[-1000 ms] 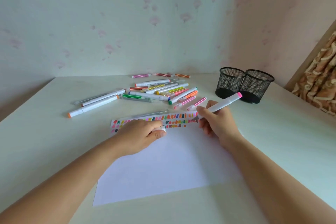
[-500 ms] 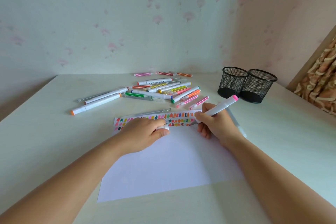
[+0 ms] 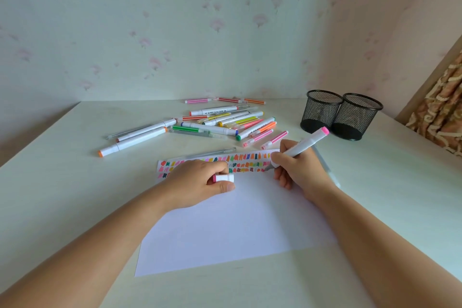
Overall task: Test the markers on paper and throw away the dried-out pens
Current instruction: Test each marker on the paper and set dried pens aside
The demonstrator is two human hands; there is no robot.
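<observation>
A pale desk [image 3: 75, 195] is pushed into a corner of flower-papered walls, and nearest on it lies a white sheet of paper [image 3: 237, 227], blank at this end. Further up the sheet, the left hand [image 3: 197, 182] rests with its fingers curled round a small white cap [image 3: 225, 178] that has a pink end. The right hand [image 3: 300, 170] grips a white marker [image 3: 302, 145] in a writing hold, pink back end tilted up to the right, tip down at the right end of the colour swatches [image 3: 240, 160] that run in rows along the paper's far edge. This looks like the test stroke for this marker; whether it leaves ink is too small to tell. Next comes reading that mark, then bringing the cap squarely onto the tip and sorting the marker as good or dried out. Beyond the paper a loose pile of markers [image 3: 225, 122] lies scattered, and to its right two black mesh pen cups [image 3: 340, 114] stand touching; which one takes the rejects I cannot say.
</observation>
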